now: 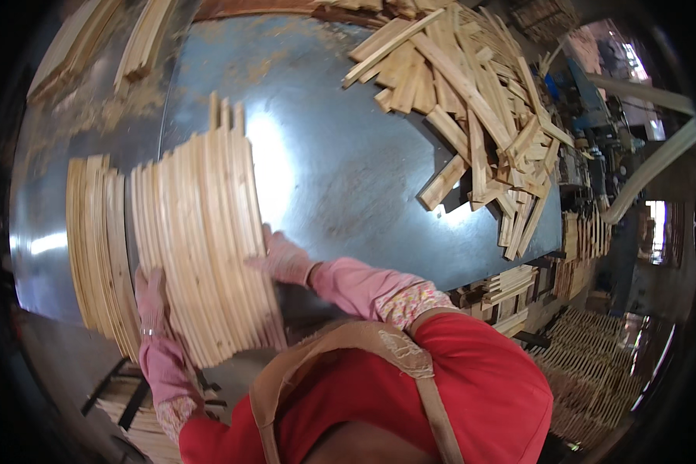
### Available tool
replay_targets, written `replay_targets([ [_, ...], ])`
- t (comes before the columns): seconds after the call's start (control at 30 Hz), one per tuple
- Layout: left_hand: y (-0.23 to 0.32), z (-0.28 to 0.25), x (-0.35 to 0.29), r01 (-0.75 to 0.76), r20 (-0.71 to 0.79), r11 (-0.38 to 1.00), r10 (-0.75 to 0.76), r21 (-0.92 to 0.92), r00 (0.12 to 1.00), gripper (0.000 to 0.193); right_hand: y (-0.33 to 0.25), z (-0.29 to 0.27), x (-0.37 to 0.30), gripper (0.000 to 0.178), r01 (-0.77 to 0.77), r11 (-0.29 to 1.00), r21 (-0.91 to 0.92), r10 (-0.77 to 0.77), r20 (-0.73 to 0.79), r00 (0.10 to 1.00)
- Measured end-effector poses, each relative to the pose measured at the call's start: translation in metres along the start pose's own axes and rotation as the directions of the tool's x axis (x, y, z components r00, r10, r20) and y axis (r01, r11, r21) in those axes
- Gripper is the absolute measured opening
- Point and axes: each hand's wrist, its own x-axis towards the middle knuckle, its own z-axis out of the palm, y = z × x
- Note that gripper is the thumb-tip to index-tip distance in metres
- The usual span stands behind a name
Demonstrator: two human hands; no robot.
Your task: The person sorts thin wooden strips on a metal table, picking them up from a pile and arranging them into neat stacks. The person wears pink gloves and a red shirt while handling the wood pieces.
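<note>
Wooden slats (201, 232), bundled at the worktop's (348, 170) near side, between left hand (153, 300) and right hand (286, 261).
Each grip is clamped on one side of the slats, finger contact partly hidden. Pile (472, 85) cut off at top; machinery (595, 147) at right dark, indistinct.

Offered a broad open lane over the bare middle of a shiny blue-grey metal tabletop (340, 170), between a packed row of long pale wooden slats (201, 232) at left and a jumbled heap of loose wooden boards (468, 81) at right. Left only a slim gap beside a narrower stack of pale wooden strips (97, 240), obstructed at the near end by the pink-sleeved left hand (151, 301).
</note>
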Motion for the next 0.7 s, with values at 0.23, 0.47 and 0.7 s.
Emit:
replay_targets([
  [0.23, 0.036, 0.036, 0.004, -0.059, -0.238, 0.896, 0.180, 0.441, 0.954, 0.070, 0.058, -0.132, 0.096, 0.092, 0.100, 0.994, 0.034, -0.092, -0.190, 0.977],
  [0.47, 0.216, 0.258, 0.032, -0.388, -0.069, 0.905, 0.404, 0.172, 0.912, 0.062, 0.030, -0.438, 0.170, 0.095, -0.035, 0.869, 0.494, 0.399, -0.656, 0.640],
  [0.7, 0.327, 0.475, 0.120, -0.382, 0.454, 0.924, 0.348, -0.019, 0.820, 0.067, 0.141, -0.347, 0.158, 0.060, 0.312, 0.940, 0.139, -0.176, -0.585, 0.792],
])
